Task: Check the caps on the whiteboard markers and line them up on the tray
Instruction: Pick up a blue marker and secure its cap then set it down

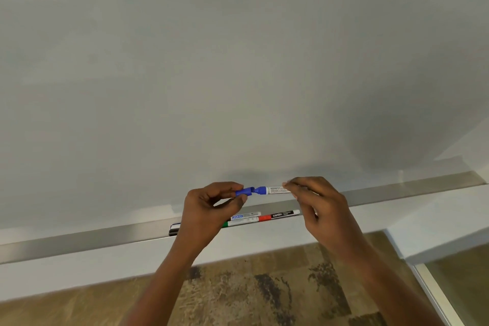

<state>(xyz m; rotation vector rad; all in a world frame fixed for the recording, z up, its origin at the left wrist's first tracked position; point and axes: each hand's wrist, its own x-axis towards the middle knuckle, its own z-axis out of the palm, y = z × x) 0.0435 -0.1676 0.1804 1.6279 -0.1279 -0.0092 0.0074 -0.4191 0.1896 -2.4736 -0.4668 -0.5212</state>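
A blue whiteboard marker (274, 190) is held level in front of the whiteboard, just above the tray. My right hand (315, 201) grips its white barrel. My left hand (209, 209) pinches its blue cap (244, 191), which sits slightly off the marker's blue collar. Below, on the metal tray (92, 239), lie a blue-labelled marker (244, 216), a green-capped marker (242, 222) and a red-and-black marker (280, 215), roughly end to end. A dark marker end (174, 229) shows to the left of my left wrist, mostly hidden.
The grey whiteboard (238, 61) fills the upper view. A white wall strip runs under the tray, with patterned brown carpet (251, 286) below. A glass panel with a metal frame (436, 288) stands at the lower right.
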